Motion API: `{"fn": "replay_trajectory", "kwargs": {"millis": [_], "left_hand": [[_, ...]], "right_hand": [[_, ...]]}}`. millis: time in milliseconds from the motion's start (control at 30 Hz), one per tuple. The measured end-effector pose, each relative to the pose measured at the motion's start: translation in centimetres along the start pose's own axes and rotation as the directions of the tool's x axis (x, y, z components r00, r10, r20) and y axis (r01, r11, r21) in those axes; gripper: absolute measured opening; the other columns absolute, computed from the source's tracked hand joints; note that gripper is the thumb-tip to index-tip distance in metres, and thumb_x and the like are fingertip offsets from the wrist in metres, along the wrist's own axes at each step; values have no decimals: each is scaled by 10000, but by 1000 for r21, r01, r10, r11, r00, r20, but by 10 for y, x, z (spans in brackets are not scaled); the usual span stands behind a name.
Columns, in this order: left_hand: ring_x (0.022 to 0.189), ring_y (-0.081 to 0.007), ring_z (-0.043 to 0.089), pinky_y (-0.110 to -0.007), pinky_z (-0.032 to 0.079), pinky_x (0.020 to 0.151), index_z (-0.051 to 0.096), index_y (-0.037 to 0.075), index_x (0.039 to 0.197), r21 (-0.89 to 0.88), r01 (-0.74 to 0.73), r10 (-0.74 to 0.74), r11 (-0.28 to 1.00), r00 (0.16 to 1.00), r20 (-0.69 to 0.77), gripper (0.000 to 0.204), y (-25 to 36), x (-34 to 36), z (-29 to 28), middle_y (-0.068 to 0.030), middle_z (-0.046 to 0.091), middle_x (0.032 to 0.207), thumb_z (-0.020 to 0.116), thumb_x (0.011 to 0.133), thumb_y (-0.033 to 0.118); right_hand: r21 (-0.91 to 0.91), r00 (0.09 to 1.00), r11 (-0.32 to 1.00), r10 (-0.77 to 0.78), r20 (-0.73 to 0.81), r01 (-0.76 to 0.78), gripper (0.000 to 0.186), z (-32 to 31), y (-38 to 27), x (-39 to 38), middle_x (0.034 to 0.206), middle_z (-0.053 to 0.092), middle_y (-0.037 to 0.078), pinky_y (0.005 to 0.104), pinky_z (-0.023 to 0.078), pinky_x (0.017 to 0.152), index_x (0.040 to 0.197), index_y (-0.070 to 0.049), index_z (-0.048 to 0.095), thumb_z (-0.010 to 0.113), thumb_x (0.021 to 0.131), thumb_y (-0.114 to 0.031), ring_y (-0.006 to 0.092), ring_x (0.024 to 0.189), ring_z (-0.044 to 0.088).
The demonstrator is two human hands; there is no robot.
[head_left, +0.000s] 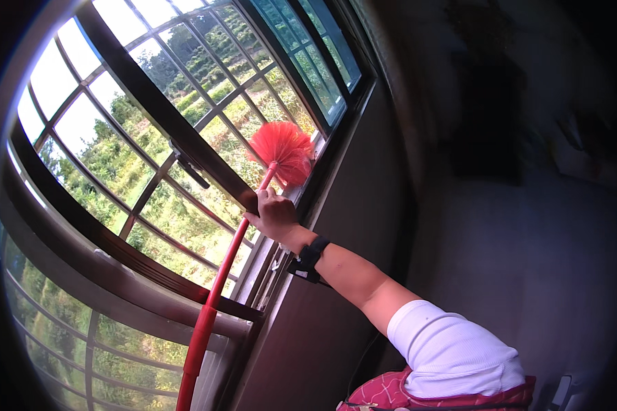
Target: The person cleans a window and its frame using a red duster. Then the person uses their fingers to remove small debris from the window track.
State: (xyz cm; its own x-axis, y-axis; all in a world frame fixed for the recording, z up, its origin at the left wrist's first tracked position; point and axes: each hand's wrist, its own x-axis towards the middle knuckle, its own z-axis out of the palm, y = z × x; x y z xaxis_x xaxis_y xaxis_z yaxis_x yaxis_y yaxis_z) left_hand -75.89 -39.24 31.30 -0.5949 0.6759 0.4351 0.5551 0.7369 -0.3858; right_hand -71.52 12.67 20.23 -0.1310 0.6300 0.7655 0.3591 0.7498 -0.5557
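A long-handled cobweb brush with a round head of red bristles [281, 147] leans up along the window, its head near the sill at the right side of the opening. Its red telescopic pole [219, 281] runs down to the lower edge of the view. My right hand [277, 218] is closed round the thin upper pole, just below the bristles. The hand is right against the lower end of a dark window sash bar [164, 123], and the fingers' far side is hidden. A black band [309, 257] is on that wrist. My left hand is out of view.
Metal bars [212, 109] cross the window, with green hillside outside. A bluish glass pane [308, 61] is at the upper right. A dark latch [188, 164] is on the sash. The sill track [271, 274] runs beside my forearm. To the right lies a dim floor [507, 267].
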Motion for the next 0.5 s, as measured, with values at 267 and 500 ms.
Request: {"fn": "replay_trajectory", "kwargs": {"millis": [267, 500], "left_hand": [[541, -108, 517, -309, 424, 497, 578, 32, 802, -489, 281, 108, 826, 772, 627, 130, -27, 73, -47, -32, 552, 618, 694, 780, 87], [515, -125, 448, -315, 385, 484, 563, 48, 764, -351, 540, -129, 765, 662, 739, 141, -84, 41, -124, -1, 446, 548, 703, 753, 53]], "right_hand": [[67, 998, 997, -35, -58, 39, 533, 4, 5, 6, 841, 599, 164, 390, 541, 610, 938, 12, 562, 779, 709, -417, 301, 709, 656], [14, 999, 999, -46, 13, 46, 529, -5, 1, -1, 854, 599, 152, 373, 540, 612, 948, 5, 566, 786, 705, -410, 290, 712, 660]]}}
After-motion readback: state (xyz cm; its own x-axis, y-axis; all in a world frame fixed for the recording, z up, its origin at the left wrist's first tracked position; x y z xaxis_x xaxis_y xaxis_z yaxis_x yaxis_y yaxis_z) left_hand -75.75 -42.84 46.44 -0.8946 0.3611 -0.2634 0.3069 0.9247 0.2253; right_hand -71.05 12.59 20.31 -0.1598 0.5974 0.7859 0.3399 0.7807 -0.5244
